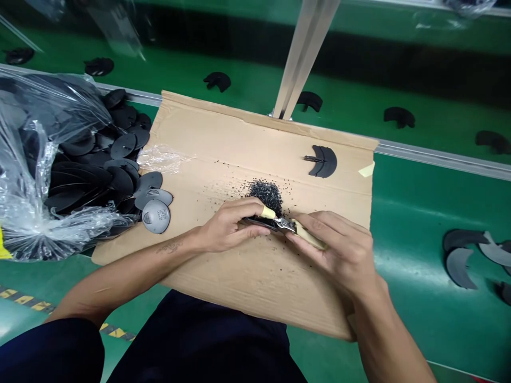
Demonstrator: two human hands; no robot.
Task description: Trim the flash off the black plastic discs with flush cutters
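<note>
Two hands closed on things above the middle of a cardboard sheet point(223, 287): a black piece point(261, 222) in the left hand point(231, 226), pinched between thumb and forefinger, and metal cutters point(285, 224) in the right hand point(339, 247), gripped by pale-yellow handles point(309, 235). Holds the black piece with its long axis running from left edge toward right edge, dipping slightly to the right, visible end pointing at the right edge. Cannot tell its full shape behind the fingers. Aims the cutters the opposite way, jaws toward the left edge, handles running back toward the near right corner, tips right at the end of the piece. Cannot tell the spread of the jaws at this size. Wears a yellow cover point(267, 213) on the left forefinger.

Just past the hands, toward the far edge, a heap of small black bits point(265, 192). Near the far right corner, a curved black part point(326, 161), stem pointing left. By the left edge, crumpled clear film point(163, 158); overlapping that edge, dark discs point(156, 217) beside a clear plastic bag point(48, 234). Beyond the far edge, a metal rail point(439, 159).
</note>
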